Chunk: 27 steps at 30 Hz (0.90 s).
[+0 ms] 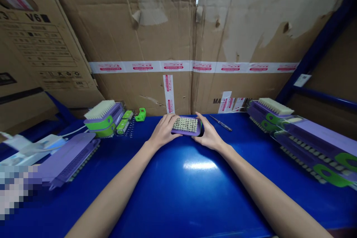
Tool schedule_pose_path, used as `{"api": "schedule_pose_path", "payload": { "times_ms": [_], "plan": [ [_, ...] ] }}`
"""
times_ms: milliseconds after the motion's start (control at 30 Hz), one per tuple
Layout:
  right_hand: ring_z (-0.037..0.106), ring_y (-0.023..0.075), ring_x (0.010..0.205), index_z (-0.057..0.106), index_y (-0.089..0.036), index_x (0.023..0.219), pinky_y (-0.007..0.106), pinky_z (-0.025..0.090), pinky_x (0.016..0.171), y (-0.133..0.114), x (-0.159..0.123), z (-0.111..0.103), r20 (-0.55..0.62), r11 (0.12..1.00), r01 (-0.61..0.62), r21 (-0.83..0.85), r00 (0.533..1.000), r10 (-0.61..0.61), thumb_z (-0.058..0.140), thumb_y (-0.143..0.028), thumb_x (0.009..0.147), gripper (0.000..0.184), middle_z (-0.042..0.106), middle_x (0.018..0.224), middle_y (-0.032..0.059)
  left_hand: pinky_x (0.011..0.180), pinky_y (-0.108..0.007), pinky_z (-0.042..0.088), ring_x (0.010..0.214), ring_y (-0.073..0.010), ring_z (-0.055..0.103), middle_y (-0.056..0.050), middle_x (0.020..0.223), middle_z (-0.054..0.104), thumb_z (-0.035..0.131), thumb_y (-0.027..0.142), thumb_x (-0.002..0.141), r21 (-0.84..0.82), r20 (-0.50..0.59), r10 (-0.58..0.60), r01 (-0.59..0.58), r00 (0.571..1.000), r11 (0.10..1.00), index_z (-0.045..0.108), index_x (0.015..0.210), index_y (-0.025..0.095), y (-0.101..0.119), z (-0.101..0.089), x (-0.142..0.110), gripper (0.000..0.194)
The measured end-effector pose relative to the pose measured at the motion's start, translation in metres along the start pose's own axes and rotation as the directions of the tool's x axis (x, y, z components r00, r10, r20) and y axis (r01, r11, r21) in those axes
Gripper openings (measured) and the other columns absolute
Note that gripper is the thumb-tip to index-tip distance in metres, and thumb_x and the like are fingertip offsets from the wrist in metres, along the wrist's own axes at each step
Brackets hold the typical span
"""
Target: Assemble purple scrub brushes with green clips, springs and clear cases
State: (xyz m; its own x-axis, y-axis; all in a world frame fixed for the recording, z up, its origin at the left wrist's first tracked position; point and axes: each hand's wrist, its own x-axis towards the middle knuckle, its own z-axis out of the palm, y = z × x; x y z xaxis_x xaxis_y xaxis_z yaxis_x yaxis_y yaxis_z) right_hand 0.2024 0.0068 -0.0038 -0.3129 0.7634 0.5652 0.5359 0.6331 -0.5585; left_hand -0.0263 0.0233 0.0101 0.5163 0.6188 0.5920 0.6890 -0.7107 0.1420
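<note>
From my distant place, I worked with two hands over the blue counter [173, 193]. The purple brush [186, 125] was between them, near the far edge, with its pale tufts facing up; I could not tell whether it touched the counter. The left hand [163, 131] held one end and the right hand [209, 134] held the other, so the grip was closed around the brush from both sides. To handle it well, I judged, equal and gentle pressure was needed at both ends, with the body level. The screwdriver-like tool [221, 123] lay near the right hand, and small springs [130, 129] lay left.
</note>
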Motion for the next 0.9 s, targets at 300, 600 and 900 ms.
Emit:
{"api": "schedule_pose_path", "payload": {
  "times_ms": [300,600,900],
  "plan": [
    [0.038,0.0291,0.13,0.019,-0.021,0.147,0.051,0.035,0.106,0.0,0.004,-0.005,0.08,0.851,0.354,-0.387,0.933,-0.351,0.054,-0.011,0.076,0.08,0.045,0.138,0.0137,0.104,-0.046,0.039,0.122,-0.0284,0.044,-0.014,0.129,0.045,0.072,0.053,0.064,-0.063,-0.15,-0.103,0.095,0.983,0.994,0.035,0.129,0.02,-0.011,0.008,-0.011,0.082],
    [0.039,0.0289,0.13,0.013,-0.02,0.148,0.05,0.037,0.105,0.001,0.002,-0.004,0.098,0.902,0.285,-0.325,0.959,-0.267,0.057,-0.01,0.072,0.088,0.041,0.142,0.0137,0.102,-0.047,0.041,0.122,-0.0284,0.044,-0.013,0.126,0.046,0.073,0.038,0.068,-0.035,-0.165,-0.067,0.062,0.984,0.997,0.042,0.122,0.02,-0.011,0.013,-0.012,0.066],
    [0.036,0.0299,0.133,0.017,-0.02,0.147,0.051,0.034,0.108,0.001,0.001,-0.001,0.065,0.946,0.215,-0.244,0.977,-0.205,0.065,-0.02,0.074,0.087,0.039,0.143,0.0152,0.105,-0.049,0.038,0.126,-0.03,0.04,-0.014,0.13,0.041,0.075,0.038,0.065,-0.043,-0.158,-0.119,0.114,0.98,0.993,0.031,0.129,0.021,-0.008,0.012,-0.011,0.079]
  ]
}}
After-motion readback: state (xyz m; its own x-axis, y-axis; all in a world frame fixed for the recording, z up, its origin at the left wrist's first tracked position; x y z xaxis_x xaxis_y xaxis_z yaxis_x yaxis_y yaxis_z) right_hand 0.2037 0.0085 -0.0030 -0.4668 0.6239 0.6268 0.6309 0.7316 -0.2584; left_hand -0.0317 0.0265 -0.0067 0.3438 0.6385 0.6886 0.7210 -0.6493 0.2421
